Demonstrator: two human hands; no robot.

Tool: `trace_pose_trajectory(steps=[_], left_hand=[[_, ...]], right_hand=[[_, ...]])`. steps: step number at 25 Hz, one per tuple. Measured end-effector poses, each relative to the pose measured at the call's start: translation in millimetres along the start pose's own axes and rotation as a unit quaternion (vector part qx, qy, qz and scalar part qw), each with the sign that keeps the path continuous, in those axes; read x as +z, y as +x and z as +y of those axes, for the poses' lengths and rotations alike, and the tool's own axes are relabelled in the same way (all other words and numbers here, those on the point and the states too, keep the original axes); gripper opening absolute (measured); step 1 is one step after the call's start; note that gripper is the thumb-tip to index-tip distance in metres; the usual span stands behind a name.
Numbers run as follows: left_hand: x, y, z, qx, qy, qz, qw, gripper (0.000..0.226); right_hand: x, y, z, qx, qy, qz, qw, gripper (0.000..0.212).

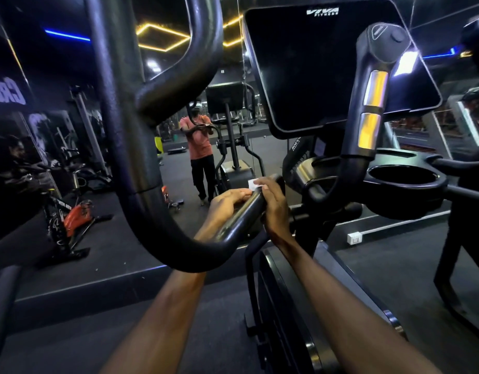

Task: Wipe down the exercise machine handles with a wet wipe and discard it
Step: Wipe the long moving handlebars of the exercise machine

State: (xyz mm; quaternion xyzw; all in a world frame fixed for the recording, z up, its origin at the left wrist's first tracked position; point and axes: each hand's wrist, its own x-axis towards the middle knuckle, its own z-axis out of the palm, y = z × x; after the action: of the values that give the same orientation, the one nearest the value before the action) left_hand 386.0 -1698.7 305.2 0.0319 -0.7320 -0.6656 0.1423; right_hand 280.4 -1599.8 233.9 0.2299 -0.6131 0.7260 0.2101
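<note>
Both bare forearms are extended forward and upward, converging at the wrists. The left hand [227, 203] is laid palm down with fingers curled over in a grip. The right hand [273, 205] is closed alongside it, knuckles raised, fingers wrapped around.

Black handle [241, 214] with dull sheen, white wet wipe [254, 183], black console screen [313, 63] with white logo, black upright grip [373, 103] with yellow-lit metallic panels, orange-and-black spin bike [71, 217], dark grey floor [206, 319], yellow hexagonal and blue ceiling lights [162, 36].
</note>
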Motion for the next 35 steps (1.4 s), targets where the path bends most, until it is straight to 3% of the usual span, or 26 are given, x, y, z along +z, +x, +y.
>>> trace_pose_trajectory(steps=[4,8,12,17,23,27,30,32,35], left_hand=[[1.1,5.7,-1.7,-0.004,0.011,-0.008,1.000,0.027],[-1.8,11.2,-4.1,-0.004,0.007,-0.024,1.000,0.026],[-1.0,9.4,-5.7,-0.009,-0.009,-0.015,1.000,0.026],[-1.0,-2.2,-6.8,-0.017,-0.052,-0.013,0.998,0.026],[-10.3,-44.7,-13.3,0.058,0.005,-0.029,0.998,0.023],[-16.9,-80.9,-8.2,0.020,-0.050,-0.036,0.998,0.040],[-27.9,-101.7,8.3,-0.035,-0.224,-0.077,0.971,0.045],[-40.1,-115.3,20.3,-0.051,-0.285,-0.051,0.956,0.032],[-54.8,-136.1,31.2,-0.040,-0.275,0.017,0.960,0.019]], right_hand=[[4.4,19.5,-0.7,0.086,0.018,0.019,0.996,0.032],[4.0,23.0,9.9,0.082,0.060,0.007,0.995,0.032],[3.1,27.9,5.2,0.141,0.047,0.045,0.988,0.025],[0.0,-38.3,-6.8,0.060,0.042,0.004,0.997,0.038],[12.4,-102.5,-63.9,0.040,-0.048,0.071,0.996,0.040],[27.7,-139.4,-117.8,0.042,-0.080,0.083,0.992,0.041],[41.3,-158.4,-156.7,0.046,-0.042,0.077,0.995,0.036],[47.9,-171.0,-182.0,0.063,0.001,0.070,0.996,0.032],[57.6,-185.6,-215.6,0.098,0.104,0.050,0.989,0.030]])
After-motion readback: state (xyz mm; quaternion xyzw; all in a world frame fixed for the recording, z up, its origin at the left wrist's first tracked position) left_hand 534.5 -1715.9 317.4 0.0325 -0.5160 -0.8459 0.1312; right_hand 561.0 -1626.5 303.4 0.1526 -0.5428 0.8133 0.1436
